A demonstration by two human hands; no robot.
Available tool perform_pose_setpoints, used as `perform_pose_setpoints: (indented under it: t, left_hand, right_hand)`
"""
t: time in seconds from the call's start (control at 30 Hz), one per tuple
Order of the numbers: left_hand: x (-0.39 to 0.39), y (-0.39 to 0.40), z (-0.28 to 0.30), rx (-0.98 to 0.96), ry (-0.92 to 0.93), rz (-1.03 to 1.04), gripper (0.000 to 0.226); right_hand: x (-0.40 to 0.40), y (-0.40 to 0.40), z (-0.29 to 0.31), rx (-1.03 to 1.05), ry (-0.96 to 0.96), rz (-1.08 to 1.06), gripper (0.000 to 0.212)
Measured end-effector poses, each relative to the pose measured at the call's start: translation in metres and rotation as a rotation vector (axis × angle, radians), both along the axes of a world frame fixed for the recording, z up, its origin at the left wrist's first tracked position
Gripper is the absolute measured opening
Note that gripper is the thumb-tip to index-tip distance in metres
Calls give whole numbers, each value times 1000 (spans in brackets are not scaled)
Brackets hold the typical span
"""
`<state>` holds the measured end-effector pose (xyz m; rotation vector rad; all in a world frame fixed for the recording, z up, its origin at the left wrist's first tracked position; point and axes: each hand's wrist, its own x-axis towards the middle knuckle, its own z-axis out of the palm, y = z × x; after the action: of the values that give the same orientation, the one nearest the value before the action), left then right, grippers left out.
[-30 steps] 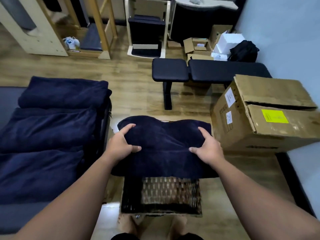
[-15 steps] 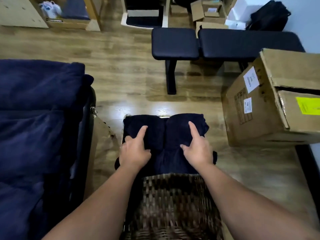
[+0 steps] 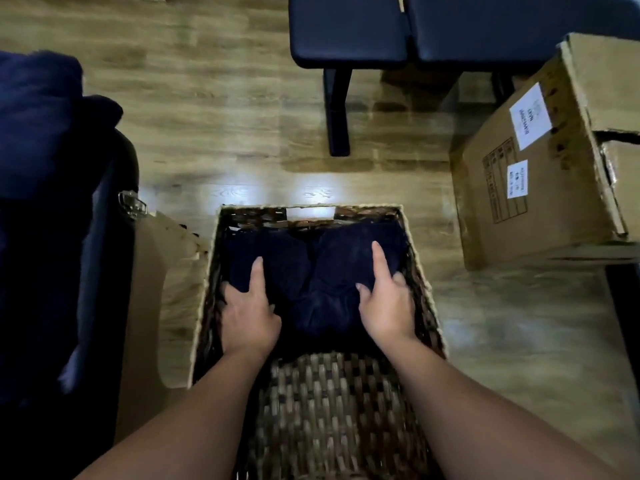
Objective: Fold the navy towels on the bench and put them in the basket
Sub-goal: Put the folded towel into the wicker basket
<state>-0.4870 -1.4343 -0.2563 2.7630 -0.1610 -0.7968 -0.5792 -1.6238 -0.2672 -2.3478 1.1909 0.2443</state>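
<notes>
1. The wicker basket [image 3: 332, 410] stands on the floor directly below; its near wall fills the foreground.
2. Inside it lies 1 folded navy towel [image 3: 311, 271]. The left hand [image 3: 247, 311] and right hand [image 3: 386, 299] grip its near corners, index fingers laid straight along the top, other fingers curled around the cloth.
3. On the bench at left, more navy towels [image 3: 38, 140] remain, so the task looks only partly done.
4. Beyond stand a cardboard box [image 3: 540, 168] and a padded black bench [image 3: 349, 29].
</notes>
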Motion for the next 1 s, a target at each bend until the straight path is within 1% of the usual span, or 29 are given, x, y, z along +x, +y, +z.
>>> perform_pose_setpoints:
  t: [0.13,0.3,0.47,0.53,0.6,0.63,0.7,0.73,0.77,0.8,0.83,0.87,0.93,1.0]
  left_hand:
    - [-21,13,8,-43,-17,-3,91]
    - [-56,21,22,-136,-12,-16,90]
    - [-98,34,33,-84,66,-35,88]
    - [-102,32,35,-30,62,-73,90]
    - [-104,27,33,29,-25,-171,99]
    - [-104,25,31,57,-105,-254,103]
    - [-104,23,27,82,-281,-423,100]
    - [-103,22,26,98,-333,-506,96]
    - [-102,21,26,124,-343,-577,91]
    - [-99,20,26,155,-307,-612,87]
    - [-97,18,24,195,-236,-606,87]
    - [-94,17,23,240,-164,-576,90]
    - [-87,17,15,291,-39,-515,101]
    - [-83,21,3,243,36,-479,110]
  right_hand:
    - [-23,16,1,4,-12,-15,83]
    - [-60,27,14,-15,-90,-65,87]
    - [-102,40,22,-19,-119,-41,94]
    - [-105,46,23,-106,-32,30,97]
    - [-101,52,26,-259,46,114,100]
    - [-98,54,29,-330,35,151,99]
    - [-91,60,38,-436,-59,239,91]
    - [-90,64,42,-461,-102,306,86]
    - [-90,66,43,-464,-127,377,81]
    - [-91,66,39,-445,-117,438,76]
    - [-92,64,34,-410,-63,461,72]
    - [-93,61,29,-360,25,437,73]
    - [-93,50,19,-240,176,300,83]
    - [-89,36,12,-96,249,211,79]
